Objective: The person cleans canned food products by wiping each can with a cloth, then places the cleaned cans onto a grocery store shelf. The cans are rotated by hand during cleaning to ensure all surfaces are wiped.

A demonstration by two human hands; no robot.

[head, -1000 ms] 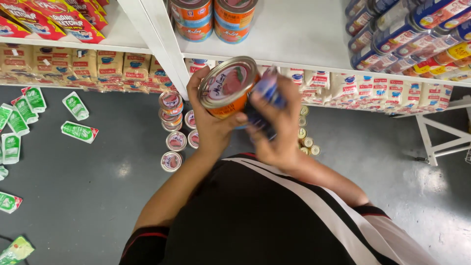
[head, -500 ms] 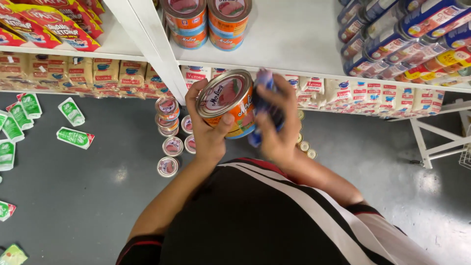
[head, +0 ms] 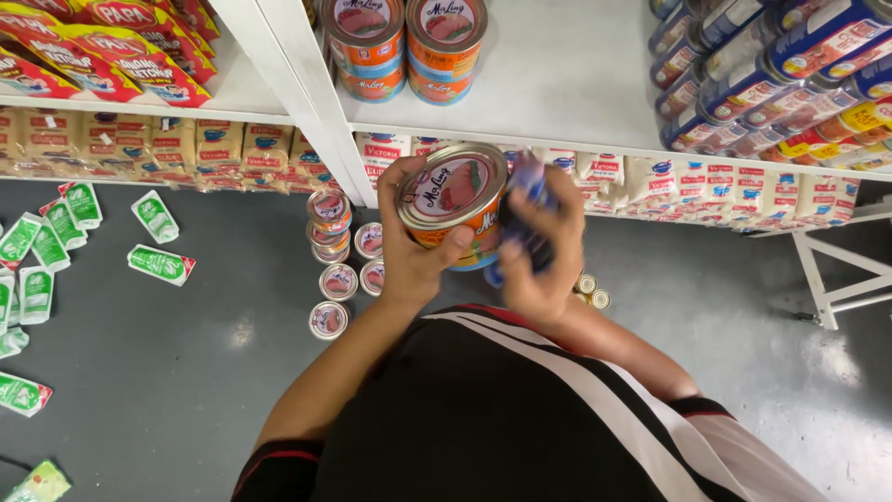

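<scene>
Person is standing at a white shelf (head: 576,84), holding a round orange can (head: 452,200) in front of the chest, just below the shelf edge

Left hand (head: 413,251) is gripping the can: fingers wrapping the far side, thumb pressing on the near side wall. Right hand (head: 534,251) is closing around a dark blue cloth-like wad (head: 525,218) that is touching the can's right side; what exactly it is, can't tell, it's blurred

Step in hand, as a guess: wiping or checking the can before shelving. Next move likely calls for a steady left grip while the right hand works round the wall, then a lift up and far to the shelf

Can orientation: lid is facing up toward the camera, tilted slightly to the near-left. It's squat, so the axis through lid and base is running nearly vertical, leaning a bit; width is exceeding height

Two matching stacks of cans (head: 404,46) are sitting on the shelf above. More loose cans (head: 339,251) are lying on the grey floor (head: 186,372) to the left, with green sachets (head: 158,265) scattered further left
</scene>
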